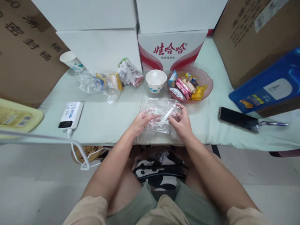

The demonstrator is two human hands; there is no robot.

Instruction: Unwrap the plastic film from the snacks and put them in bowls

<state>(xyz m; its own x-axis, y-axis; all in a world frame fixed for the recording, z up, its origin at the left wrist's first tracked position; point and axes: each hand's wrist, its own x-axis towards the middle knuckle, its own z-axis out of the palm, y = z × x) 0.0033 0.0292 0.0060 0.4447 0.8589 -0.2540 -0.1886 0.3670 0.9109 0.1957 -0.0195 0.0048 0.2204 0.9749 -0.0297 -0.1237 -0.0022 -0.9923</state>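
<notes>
A clear plastic bag (161,109) lies on the pale green table (105,118) near its front edge. Both my hands grip it. My left hand (142,120) pinches the bag's left side, fingers closed on the film. My right hand (180,120) holds the right side, fingers curled round the plastic. Something pale and stick-like shows inside the bag; I cannot make out what it is. Just behind the bag stand a white paper bowl (156,80) and a pink glass dish (206,84) filled with several wrapped snacks (185,86).
Crumpled wrappers and empty bags (110,82) lie at the back left beside a paper cup (70,60). A white power bank (71,115) with a cable sits left, a phone (237,119) and pen (274,123) right. Cardboard and white boxes (172,51) wall the back.
</notes>
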